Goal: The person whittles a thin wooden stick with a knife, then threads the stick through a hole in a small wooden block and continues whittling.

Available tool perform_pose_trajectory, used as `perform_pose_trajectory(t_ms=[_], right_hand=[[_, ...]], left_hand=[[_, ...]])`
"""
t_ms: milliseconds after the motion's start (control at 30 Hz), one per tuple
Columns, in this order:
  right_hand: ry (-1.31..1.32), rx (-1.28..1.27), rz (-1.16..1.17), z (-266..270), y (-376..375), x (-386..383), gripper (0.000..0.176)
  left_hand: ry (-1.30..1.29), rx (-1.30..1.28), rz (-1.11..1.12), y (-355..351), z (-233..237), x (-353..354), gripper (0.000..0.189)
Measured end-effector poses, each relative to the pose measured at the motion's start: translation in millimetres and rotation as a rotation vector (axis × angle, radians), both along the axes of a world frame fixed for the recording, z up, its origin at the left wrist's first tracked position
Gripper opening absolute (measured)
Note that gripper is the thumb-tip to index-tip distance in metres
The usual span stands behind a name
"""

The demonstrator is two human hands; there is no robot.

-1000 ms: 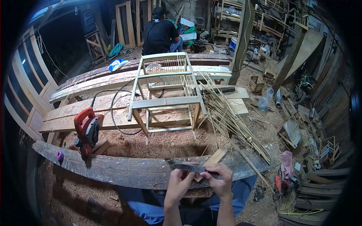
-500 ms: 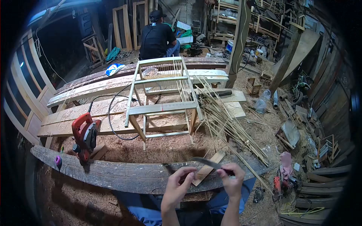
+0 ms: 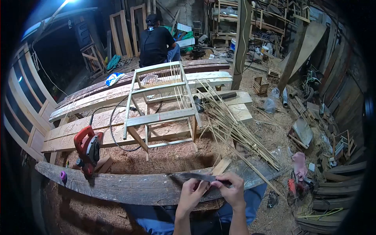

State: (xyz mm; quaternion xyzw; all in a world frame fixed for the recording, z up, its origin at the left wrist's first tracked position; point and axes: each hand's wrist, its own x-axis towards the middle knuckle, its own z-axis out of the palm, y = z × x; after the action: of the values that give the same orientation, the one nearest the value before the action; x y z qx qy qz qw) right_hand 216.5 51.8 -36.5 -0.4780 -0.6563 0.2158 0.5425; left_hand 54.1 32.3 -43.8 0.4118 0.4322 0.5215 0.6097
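My right hand (image 3: 232,190) is closed around the handle of a knife (image 3: 200,177), its dark blade pointing left. Close beside it, my left hand (image 3: 191,197) is closed in a pinch under the blade; what sits between its fingers is too small to make out. Both hands are over a worn plank (image 3: 133,185) in front of my lap. A short flat piece of wood (image 3: 222,166) lies on that plank, partly hidden behind the knife and hands. Beyond it is a pile of thin bamboo sticks (image 3: 250,141).
A wooden chair-like frame (image 3: 160,118) with thin sticks stands ahead. A red power planer (image 3: 88,150) rests at the left, its cord trailing behind. Long boards (image 3: 90,117) lie across the middle. A person (image 3: 156,45) in black sits at the back. Wood shavings cover the floor.
My hands have come closer together, and the knife has moved left and down over the left fingers. The whole view has shifted slightly.
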Motion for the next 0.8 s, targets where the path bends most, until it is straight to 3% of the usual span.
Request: perform_pose_trajectory(t_ms=[100,300,467,733,800], right_hand=[[0.035,0.003,0.098,3,-3,1,0.022],[-0.047,0.091,0.037,-3,-3,13,0.025],[-0.099,0.147,-0.028,-2,-3,23,0.025],[-0.171,0.174,-0.123,-5,-8,50,0.027],[-0.067,0.084,-0.522,-21,-5,80,0.022]], left_hand=[[-0.047,-0.028,0.000,-4,3,8,0.033],[-0.088,-0.008,-0.031,-6,8,11,0.037],[-0.130,-0.182,-0.075,-4,10,13,0.037],[-0.094,-0.156,-0.095,1,32,20,0.032],[-0.048,-0.192,-0.036,-2,34,2,0.030]])
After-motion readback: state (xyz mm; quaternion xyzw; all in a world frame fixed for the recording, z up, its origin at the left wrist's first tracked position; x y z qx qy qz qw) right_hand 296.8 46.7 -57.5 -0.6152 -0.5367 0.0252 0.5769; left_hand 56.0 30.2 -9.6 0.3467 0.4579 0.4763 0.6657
